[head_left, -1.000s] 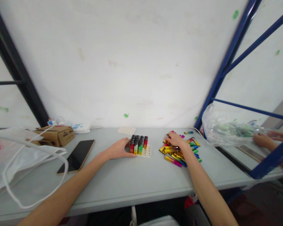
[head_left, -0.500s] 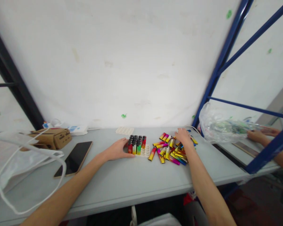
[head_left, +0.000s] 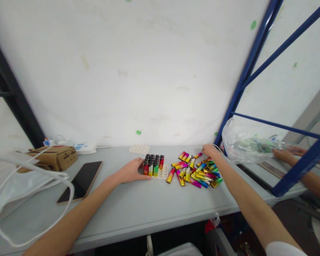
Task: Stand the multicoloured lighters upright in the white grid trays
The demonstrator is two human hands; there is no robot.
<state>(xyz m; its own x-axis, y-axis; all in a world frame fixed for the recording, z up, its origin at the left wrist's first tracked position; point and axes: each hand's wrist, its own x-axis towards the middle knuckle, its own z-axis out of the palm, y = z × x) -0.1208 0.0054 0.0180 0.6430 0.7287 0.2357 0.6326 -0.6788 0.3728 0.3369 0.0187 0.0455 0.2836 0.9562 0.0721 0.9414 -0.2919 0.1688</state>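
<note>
The left hand was spread in an open curve around the left side of the white tray, where black-topped lighters stood upright. Right of the tray, the right hand was curled behind a pile of what looked like shiny lighter sleeves; I couldn't tell if it gripped one. The sleeves seemed light, stiff and slippery, best pinched around the middle.

There are two white trays and one phone. Upright lighters number at least ten, loose shiny pieces over twenty.
</note>
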